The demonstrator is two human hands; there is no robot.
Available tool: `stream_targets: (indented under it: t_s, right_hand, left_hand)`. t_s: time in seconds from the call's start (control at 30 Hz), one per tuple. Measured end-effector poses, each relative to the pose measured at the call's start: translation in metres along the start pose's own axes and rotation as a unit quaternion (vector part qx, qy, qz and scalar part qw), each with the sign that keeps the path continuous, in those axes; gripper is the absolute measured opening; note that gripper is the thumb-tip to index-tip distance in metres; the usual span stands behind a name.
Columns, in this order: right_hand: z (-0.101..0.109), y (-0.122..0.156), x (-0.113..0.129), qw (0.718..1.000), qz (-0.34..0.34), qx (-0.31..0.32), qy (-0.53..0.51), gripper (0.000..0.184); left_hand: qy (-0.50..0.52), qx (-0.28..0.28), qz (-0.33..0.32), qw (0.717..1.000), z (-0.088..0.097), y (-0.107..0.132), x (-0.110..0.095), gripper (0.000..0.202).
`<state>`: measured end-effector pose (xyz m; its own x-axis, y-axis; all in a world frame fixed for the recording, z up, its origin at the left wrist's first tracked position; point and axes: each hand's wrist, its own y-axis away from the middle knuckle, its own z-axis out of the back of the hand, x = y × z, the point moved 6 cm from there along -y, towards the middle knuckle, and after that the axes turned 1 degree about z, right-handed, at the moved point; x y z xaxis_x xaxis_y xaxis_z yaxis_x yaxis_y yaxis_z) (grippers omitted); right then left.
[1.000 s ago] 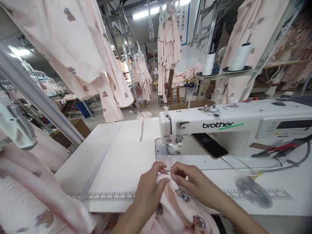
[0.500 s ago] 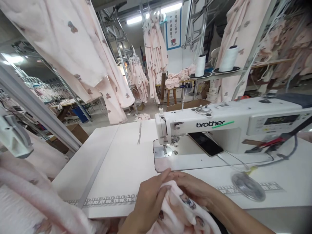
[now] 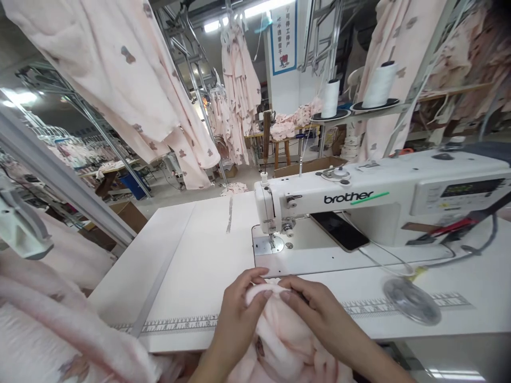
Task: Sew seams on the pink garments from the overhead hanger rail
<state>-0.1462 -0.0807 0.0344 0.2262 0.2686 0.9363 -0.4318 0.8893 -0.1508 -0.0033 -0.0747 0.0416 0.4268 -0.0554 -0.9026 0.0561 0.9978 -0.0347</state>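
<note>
A pale pink plush fabric piece (image 3: 285, 330) with small printed bears is bunched at the table's front edge. My left hand (image 3: 241, 300) pinches its folded upper edge between thumb and fingers. On the other side, my right hand (image 3: 313, 303) grips the same edge, thumb on top. The rest of the cloth hangs down between my forearms. Just beyond my fingers stands a white sewing machine (image 3: 355, 199), its needle and presser foot (image 3: 273, 242) over the metal plate with no cloth under them.
A phone (image 3: 341, 231) lies under the machine arm. A clear round container (image 3: 411, 300) sits at right on the printed ruler strip (image 3: 187, 324). Thread cones (image 3: 330, 98) stand behind. Pink garments (image 3: 120, 69) hang at left, and more plush cloth (image 3: 59, 340) lies lower left.
My hands have moved apart from being close together, and the fabric edge now stretches between them. The right hand has turned so its thumb shows on top. The view has shifted slightly.
</note>
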Motion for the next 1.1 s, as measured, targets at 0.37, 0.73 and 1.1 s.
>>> stream_targets:
  t_s: [0.37, 0.73, 1.1]
  right_hand:
    - [0.029, -0.041, -0.029, 0.990, -0.047, -0.070, 0.117, 0.021]
    - [0.044, -0.104, -0.088, 0.947, -0.156, -0.073, 0.273, 0.012]
    - [0.055, -0.109, -0.097, 0.928, -0.170, -0.117, 0.309, 0.015]
  left_hand:
    - [-0.029, 0.068, 0.031, 0.997, -0.004, -0.054, 0.010, 0.018]
    - [-0.213, 0.069, 0.001, 0.975, -0.027, -0.128, 0.051, 0.021]
    - [-0.240, 0.035, 0.054, 0.969, -0.035, -0.148, 0.053, 0.016]
